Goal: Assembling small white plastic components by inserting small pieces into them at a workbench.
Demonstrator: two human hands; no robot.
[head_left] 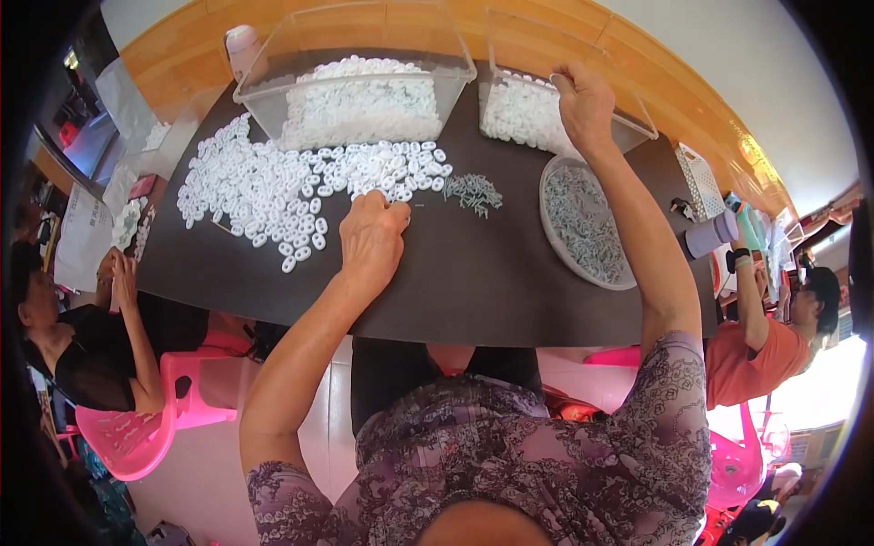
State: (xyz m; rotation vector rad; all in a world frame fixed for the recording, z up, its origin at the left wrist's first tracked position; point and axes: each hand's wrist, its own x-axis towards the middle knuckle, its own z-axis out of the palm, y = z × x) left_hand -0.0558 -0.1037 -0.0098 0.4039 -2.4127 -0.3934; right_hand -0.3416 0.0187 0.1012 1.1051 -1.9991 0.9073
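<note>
My left hand (pixel 373 238) is closed, its curled fingertips at the near edge of a pile of small white oval plastic pieces with two holes (pixel 246 187). What those fingers hold, if anything, is hidden. Over the right clear bin (pixel 637 127), my right hand (pixel 585 102) is pinched, with what looks like one white piece at its fingertips. White pieces (pixel 523 114) fill the bottom of that bin. A small heap of grey screws (pixel 473 194) lies right of my left hand. More screws fill a round white tray (pixel 543 214) under my right forearm.
A larger clear bin (pixel 264 114) of white pieces stands at the back, beside a pale pink bottle (pixel 242 45). A lilac tumbler (pixel 712 235) and a white perforated basket (pixel 699 182) are at the right. Other people sit left and right, near pink chairs (pixel 187 400).
</note>
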